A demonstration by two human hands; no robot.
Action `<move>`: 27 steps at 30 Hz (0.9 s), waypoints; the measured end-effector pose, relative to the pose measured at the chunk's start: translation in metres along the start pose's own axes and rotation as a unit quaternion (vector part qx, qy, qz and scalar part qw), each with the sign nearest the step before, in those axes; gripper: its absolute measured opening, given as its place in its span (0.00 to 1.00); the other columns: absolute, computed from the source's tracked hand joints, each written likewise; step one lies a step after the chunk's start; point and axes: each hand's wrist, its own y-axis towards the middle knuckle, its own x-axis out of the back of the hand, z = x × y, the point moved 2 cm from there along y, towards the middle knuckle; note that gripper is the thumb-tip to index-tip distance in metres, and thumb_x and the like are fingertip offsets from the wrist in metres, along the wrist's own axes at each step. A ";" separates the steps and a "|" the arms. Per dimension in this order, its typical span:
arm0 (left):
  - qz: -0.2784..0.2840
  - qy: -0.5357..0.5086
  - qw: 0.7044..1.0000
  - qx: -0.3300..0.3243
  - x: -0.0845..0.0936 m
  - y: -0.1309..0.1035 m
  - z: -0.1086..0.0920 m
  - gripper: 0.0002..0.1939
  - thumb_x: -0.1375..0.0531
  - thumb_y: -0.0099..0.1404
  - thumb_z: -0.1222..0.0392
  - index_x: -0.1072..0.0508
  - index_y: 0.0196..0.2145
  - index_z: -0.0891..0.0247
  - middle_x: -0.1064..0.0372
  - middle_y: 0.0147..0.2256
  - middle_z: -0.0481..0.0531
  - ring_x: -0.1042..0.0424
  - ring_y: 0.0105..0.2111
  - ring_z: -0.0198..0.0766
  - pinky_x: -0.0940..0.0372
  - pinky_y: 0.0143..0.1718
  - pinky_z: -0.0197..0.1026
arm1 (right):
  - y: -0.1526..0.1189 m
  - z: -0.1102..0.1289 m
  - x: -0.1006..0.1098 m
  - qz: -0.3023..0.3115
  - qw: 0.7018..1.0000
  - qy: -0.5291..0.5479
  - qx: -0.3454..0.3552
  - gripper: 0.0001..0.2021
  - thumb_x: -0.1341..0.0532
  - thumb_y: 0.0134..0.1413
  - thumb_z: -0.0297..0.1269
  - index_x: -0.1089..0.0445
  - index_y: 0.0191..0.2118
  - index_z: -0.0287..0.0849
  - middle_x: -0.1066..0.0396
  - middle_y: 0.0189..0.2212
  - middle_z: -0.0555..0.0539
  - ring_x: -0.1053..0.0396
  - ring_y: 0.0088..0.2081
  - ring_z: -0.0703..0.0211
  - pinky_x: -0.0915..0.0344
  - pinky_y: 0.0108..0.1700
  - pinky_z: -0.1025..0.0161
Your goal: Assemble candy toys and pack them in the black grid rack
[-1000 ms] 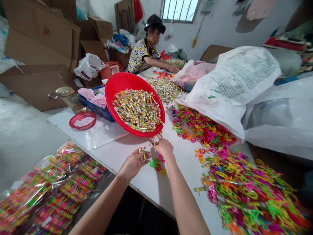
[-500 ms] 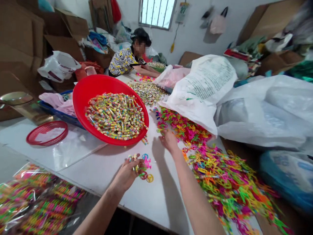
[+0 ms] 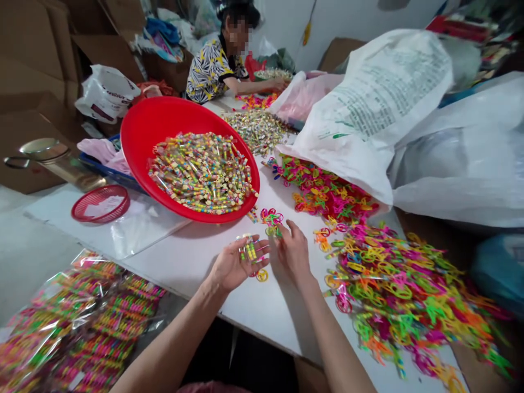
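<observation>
My left hand [image 3: 238, 266] is palm up, with its fingers loosely curled around several small clear tubes [image 3: 248, 249] filled with coloured bits. Under its fingertips, partly hidden, a yellow plastic ring piece [image 3: 262, 275] lies on the white table. To the right, my right hand [image 3: 293, 251] has its fingers bent and apart, close to a small cluster of pink and green plastic pieces [image 3: 271, 216]. Whether its fingertips touch the green one I cannot tell. Beyond both hands, a tilted red basin [image 3: 164, 117] holds many more of the tubes.
A large heap of bright plastic pieces [image 3: 401, 289] covers the table's right side, below a white sack [image 3: 368, 103]. Packed plastic bags [image 3: 94, 322] lie lower left. A red basket [image 3: 100, 203] and lidded jar [image 3: 61, 164] stand left. Another person [image 3: 213, 65] works at the far end.
My right hand has drawn back from the sack's mouth toward my left hand, and the pink and green cluster now lies nearer. My left hand still holds the tubes. The view has shifted downward.
</observation>
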 end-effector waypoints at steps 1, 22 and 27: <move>-0.007 0.004 1.000 -0.006 -0.003 0.000 0.002 0.12 0.47 0.63 0.60 0.31 0.41 0.68 0.29 0.43 0.60 0.31 0.47 0.48 0.37 0.47 0.52 | -0.008 0.007 0.011 -0.024 0.999 0.043 -0.001 0.15 0.49 0.57 0.34 0.35 0.49 0.39 0.38 0.51 0.38 0.40 0.51 0.52 0.44 0.52 0.56; -0.071 -0.018 0.976 -0.204 -0.004 -0.026 0.008 0.04 0.42 0.59 0.65 0.32 0.34 0.66 0.31 0.29 0.51 0.29 0.30 0.35 0.33 0.36 0.41 | -0.097 0.058 0.039 0.016 0.862 0.450 -0.231 0.16 0.41 0.50 0.42 0.32 0.44 0.41 0.29 0.29 0.48 0.32 0.32 0.59 0.35 0.36 0.64; -0.104 0.127 0.954 -0.250 0.015 -0.058 -0.014 0.15 0.37 0.54 0.60 0.32 0.39 0.66 0.36 0.24 0.46 0.35 0.23 0.29 0.40 0.22 0.30 | -0.206 0.004 0.072 0.125 0.813 0.478 -0.309 0.13 0.38 0.47 0.45 0.26 0.36 0.42 0.29 0.26 0.48 0.33 0.30 0.59 0.37 0.35 0.65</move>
